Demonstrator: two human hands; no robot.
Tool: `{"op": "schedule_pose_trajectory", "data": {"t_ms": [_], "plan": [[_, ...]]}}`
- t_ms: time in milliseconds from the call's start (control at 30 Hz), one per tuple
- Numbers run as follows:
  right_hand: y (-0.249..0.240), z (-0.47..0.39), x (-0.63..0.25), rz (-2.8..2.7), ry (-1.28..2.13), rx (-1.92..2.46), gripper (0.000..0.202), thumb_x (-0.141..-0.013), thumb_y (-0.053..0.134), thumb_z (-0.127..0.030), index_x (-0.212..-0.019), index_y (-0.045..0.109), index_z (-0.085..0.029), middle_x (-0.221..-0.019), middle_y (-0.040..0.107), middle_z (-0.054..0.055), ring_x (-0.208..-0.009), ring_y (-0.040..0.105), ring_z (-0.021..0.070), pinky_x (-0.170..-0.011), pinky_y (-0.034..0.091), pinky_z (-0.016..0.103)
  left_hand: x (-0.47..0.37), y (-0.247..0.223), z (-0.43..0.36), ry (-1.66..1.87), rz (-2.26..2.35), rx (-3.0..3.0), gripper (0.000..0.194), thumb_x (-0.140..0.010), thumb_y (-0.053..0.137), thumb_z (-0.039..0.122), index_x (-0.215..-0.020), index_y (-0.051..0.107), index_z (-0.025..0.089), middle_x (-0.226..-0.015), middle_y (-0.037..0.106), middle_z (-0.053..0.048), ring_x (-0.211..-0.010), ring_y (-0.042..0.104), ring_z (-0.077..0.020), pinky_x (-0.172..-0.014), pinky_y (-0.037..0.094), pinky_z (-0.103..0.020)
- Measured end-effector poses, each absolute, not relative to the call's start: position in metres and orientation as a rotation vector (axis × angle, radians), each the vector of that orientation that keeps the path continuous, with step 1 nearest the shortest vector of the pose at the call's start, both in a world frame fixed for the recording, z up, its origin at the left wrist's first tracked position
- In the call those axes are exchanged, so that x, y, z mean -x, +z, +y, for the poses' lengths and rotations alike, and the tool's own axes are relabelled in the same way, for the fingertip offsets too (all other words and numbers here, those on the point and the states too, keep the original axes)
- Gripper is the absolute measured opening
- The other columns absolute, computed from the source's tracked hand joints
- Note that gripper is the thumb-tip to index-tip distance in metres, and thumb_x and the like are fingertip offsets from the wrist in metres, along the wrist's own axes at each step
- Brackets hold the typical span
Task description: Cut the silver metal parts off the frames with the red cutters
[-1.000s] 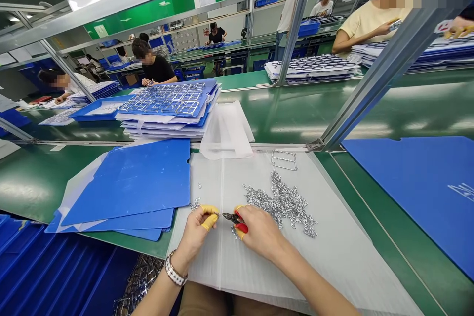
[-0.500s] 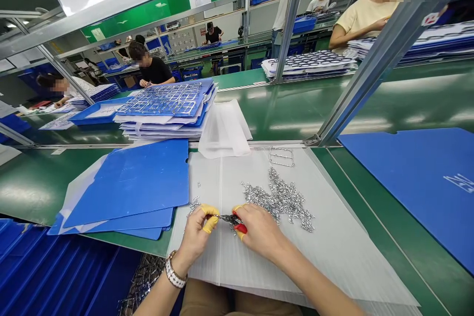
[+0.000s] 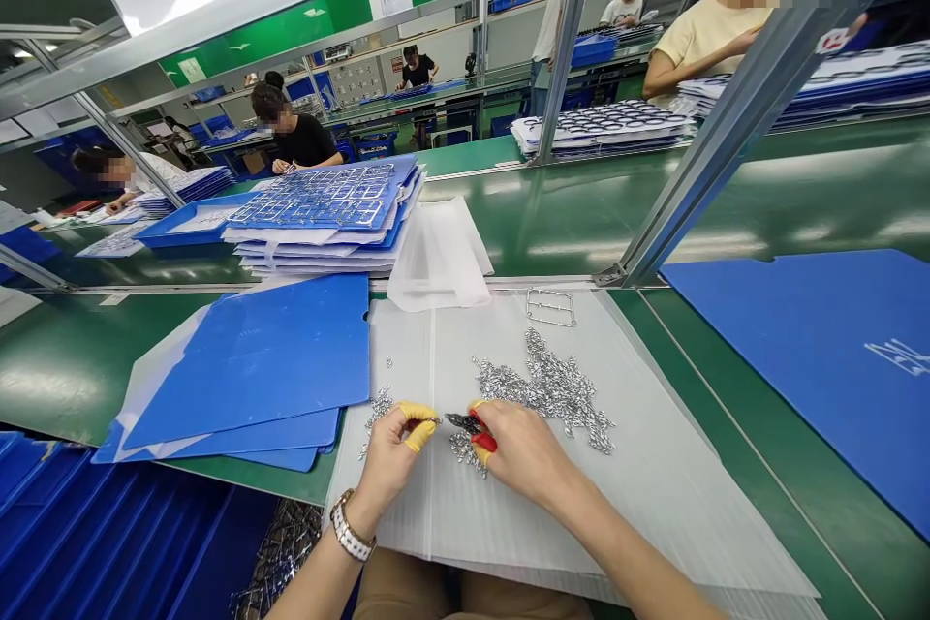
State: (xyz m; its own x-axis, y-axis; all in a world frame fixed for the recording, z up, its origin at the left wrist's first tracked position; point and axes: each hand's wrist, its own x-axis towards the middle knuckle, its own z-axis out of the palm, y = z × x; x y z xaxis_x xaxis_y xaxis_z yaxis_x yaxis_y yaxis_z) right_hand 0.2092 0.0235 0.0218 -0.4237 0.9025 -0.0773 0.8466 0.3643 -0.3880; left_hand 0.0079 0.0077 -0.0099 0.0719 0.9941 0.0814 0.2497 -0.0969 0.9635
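Observation:
My left hand [image 3: 394, 450], with yellow finger covers on thumb and forefinger, pinches a tiny shiny metal-looking part [image 3: 437, 420]. Wrapped in my right hand [image 3: 519, 446] are small red-handled cutting pliers [image 3: 465, 422], their dark jaws pointing left, a short gap away from the pinched part. Many small silvery parts lie on the whitish sheet [image 3: 617, 513]: a large pile [image 3: 559, 383] beyond my right hand, a small heap [image 3: 467, 453] under the pliers, and another small group [image 3: 379, 404] beside my left hand. Whether the plier jaws are fully closed is too small to make out.
A silvery rectangular frame [image 3: 550, 307] lies at the sheet's far edge. Blue boards [image 3: 254, 358] rest on the left, another blue board [image 3: 814, 339] on the right. Behind stands a stack of sheets [image 3: 320, 247] topped with frames. A metal post [image 3: 727, 136] slants at right. Several people work beyond.
The pliers and my right hand have drawn back to the right, away from the part in my left fingers. My left hand has shifted slightly right, still pinching.

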Motion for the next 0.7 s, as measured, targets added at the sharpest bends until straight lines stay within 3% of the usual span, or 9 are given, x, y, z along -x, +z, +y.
{"op": "schedule_pose_trajectory", "data": {"t_ms": [233,700], "plan": [[0.029,0.022,-0.218,-2.478,0.488,1.609,0.013,-0.075,0.053,-0.014,-0.086,0.057,-0.019,-0.086,0.066,0.006,-0.082,0.060,0.0202,-0.070,0.037,0.028,-0.023,-0.006,0.016,1.089,1.303,-1.593,0.007,-0.077,0.064,0.021,-0.080,0.071,0.019,-0.078,0.067,-0.005,-0.073,0.059,-0.0173,-0.067,0.046,-0.028],[0.029,0.023,-0.219,-2.499,0.579,1.579,0.009,-0.074,0.053,-0.013,-0.076,0.056,-0.020,-0.077,0.064,0.003,-0.073,0.059,0.0175,-0.059,0.033,0.026,-0.022,-0.002,0.014,1.049,1.257,-1.705,0.009,-0.079,0.064,0.022,-0.082,0.071,0.019,-0.078,0.067,-0.005,-0.075,0.060,-0.0178,-0.068,0.048,-0.029]]}}
